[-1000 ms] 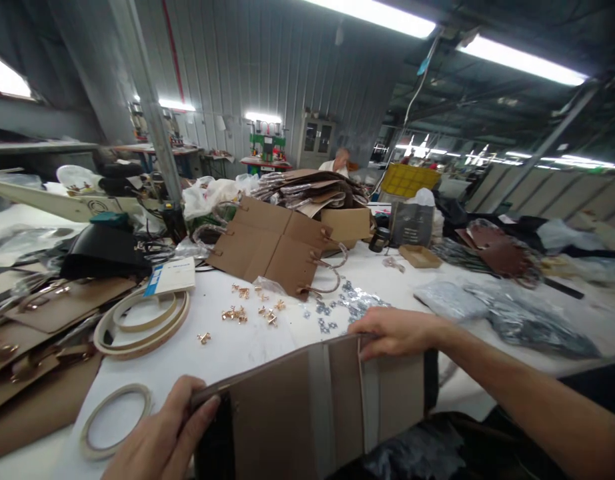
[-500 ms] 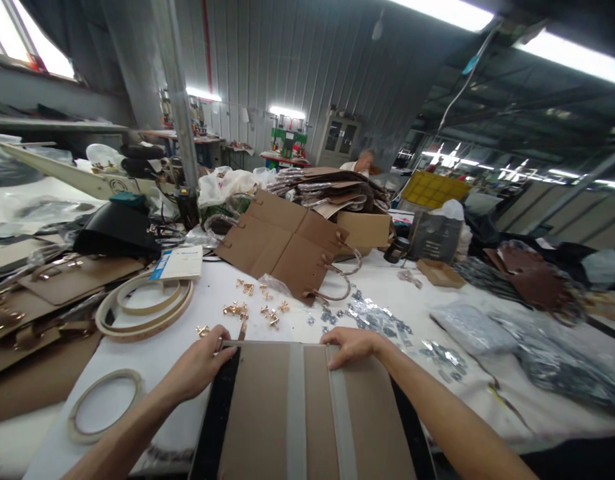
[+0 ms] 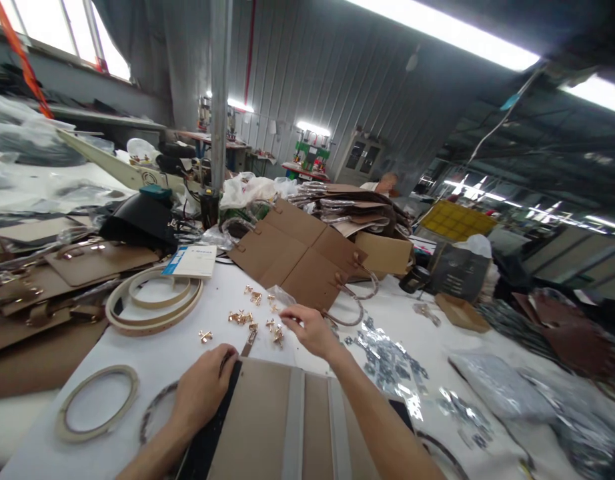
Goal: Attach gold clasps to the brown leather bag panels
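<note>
A flat brown bag panel (image 3: 267, 427) with two pale strips lies on the white table (image 3: 197, 360) close in front of me. My left hand (image 3: 205, 387) rests curled on the panel's top left corner. My right hand (image 3: 307, 330) reaches beyond the panel, fingers bunched over several small gold metal fittings (image 3: 242, 317) scattered on the table. Whether it holds one is hidden. A small brown strap end (image 3: 247, 343) lies just above the panel.
Tape rings (image 3: 95, 403) and larger cream hoops (image 3: 152, 303) lie at left beside brown leather pieces (image 3: 62, 280). Folded brown bags (image 3: 297, 257) sit behind the fittings. Silver foil packets (image 3: 387, 353) spread at right. A person's head shows far back.
The view has tilted and shifted. My right hand left the panel's top edge and reached forward to the gold fittings. My left hand stays at the panel's corner.
</note>
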The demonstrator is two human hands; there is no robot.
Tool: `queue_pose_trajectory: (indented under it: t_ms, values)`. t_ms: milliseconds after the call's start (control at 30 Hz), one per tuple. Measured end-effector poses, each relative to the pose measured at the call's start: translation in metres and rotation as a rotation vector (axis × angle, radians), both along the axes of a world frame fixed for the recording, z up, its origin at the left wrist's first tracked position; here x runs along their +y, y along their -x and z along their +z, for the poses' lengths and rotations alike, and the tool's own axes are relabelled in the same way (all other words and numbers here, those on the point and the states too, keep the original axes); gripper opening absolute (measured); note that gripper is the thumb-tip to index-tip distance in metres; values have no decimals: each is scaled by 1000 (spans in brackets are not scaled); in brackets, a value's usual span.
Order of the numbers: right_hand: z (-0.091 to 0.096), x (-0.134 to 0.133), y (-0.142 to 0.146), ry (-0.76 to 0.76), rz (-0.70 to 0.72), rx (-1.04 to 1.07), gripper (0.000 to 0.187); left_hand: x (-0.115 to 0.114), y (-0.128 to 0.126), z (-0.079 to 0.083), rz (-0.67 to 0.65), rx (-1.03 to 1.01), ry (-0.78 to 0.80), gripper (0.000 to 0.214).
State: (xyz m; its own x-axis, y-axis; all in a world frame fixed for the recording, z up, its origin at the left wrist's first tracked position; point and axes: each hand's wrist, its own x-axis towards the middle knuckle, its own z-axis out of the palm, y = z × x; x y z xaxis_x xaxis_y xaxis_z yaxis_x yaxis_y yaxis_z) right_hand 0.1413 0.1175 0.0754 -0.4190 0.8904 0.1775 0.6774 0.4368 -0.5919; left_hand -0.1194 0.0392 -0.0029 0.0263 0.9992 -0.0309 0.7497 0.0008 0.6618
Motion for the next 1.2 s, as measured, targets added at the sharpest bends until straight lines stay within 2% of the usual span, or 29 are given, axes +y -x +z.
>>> queue_pose_trajectory:
  t_ms: [133, 233, 333, 433, 567, 667, 767, 900, 1033, 1200]
  values:
    - [-8, 64, 71, 36, -107, -256, 25, -8, -2, -7, 20, 64, -53, 34]
    - [-22, 98, 105, 76, -191, -363, 24, -7, 0, -10, 23, 59, -60, 34]
    - [-34, 118, 120, 130, -266, -446, 21, -7, 2, -10, 25, 43, -63, 34]
    - [-41, 128, 117, 162, -297, -464, 20, -7, 1, -10, 27, 34, -74, 35]
    - [-39, 127, 104, 138, -292, -420, 25, -8, 1, -10, 38, 26, -88, 34]
    - [-33, 118, 102, 98, -218, -348, 28, -8, 1, -10, 35, 26, -93, 32]
    - [-35, 106, 116, 78, -69, -244, 28, -9, 2, -10, 31, 33, -104, 31]
    - [-52, 92, 145, 98, 57, -123, 26, -8, 2, -12, 32, 53, -122, 28]
    - [-64, 84, 156, 97, 45, 25, 39, -9, 1, -14, 38, 76, -128, 27]
    - [-49, 63, 129, 25, -98, 235, 44, -9, 2, -13, 42, 76, -139, 27]
